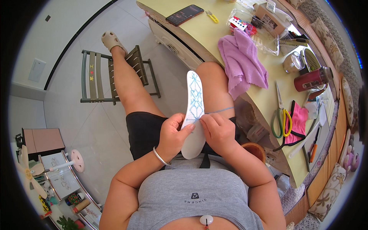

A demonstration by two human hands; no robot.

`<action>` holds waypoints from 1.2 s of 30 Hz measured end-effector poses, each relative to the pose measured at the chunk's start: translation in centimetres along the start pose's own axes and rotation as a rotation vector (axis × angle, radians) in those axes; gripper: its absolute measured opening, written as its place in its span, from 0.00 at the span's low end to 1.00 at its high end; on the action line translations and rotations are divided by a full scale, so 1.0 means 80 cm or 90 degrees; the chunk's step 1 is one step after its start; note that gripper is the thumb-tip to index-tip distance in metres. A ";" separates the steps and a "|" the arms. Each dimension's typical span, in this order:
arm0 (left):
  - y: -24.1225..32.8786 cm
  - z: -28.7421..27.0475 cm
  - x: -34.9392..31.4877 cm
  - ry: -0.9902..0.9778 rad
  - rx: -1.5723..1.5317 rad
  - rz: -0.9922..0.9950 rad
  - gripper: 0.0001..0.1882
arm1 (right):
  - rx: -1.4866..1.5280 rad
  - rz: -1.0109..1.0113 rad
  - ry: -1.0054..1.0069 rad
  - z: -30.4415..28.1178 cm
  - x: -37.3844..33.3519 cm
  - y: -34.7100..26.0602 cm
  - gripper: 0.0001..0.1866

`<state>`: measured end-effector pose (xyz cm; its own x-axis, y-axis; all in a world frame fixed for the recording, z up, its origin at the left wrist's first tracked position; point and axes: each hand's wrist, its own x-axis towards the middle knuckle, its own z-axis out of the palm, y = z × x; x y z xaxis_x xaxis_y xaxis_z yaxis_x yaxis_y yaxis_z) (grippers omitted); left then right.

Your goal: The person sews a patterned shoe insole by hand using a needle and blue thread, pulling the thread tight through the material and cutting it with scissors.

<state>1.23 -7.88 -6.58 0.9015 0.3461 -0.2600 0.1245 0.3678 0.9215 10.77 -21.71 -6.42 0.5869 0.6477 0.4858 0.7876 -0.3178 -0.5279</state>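
Note:
A white insole (196, 96) with blue stitched patterns on its upper half stands tilted above my lap. My left hand (173, 132) grips its left edge, the thumb lying across the front. At the opposite edge, my right hand (218, 129) is closed in a pinch against the insole; what sits between those fingertips is too small to make out. A blue thread (224, 110) stretches from beside the right fingers over my right thigh. The lower part of the insole is plain white.
On the yellow table (214, 34) to my right lie a purple cloth (242, 61), scissors (281, 115), a pink and black cloth (297, 122), a phone (184, 15), small yellow snips (212, 17) and a dark red flask (312, 79). A folding chair (94, 76) supports my left leg.

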 end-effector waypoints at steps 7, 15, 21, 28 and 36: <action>-0.003 0.002 0.001 -0.019 -0.010 -0.033 0.06 | 0.010 -0.036 -0.035 -0.008 -0.004 0.012 0.07; -0.011 0.002 0.000 -0.044 -0.069 -0.030 0.08 | 0.150 0.097 0.034 -0.009 -0.013 0.003 0.06; -0.023 0.001 0.001 -0.073 -0.089 -0.059 0.11 | 0.005 -0.038 0.015 -0.007 -0.018 0.015 0.08; -0.036 0.007 -0.005 -0.068 0.153 0.043 0.08 | -0.093 -0.283 -0.070 -0.004 -0.003 0.014 0.13; -0.067 -0.008 -0.002 -0.014 0.564 0.226 0.11 | 0.473 0.180 -0.067 0.032 0.058 -0.098 0.02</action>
<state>0.13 -9.36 -11.67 0.9536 0.2915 0.0747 0.1018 -0.5460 0.8316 6.81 -14.48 -1.79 0.6957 0.6852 0.2156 0.2595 0.0401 -0.9649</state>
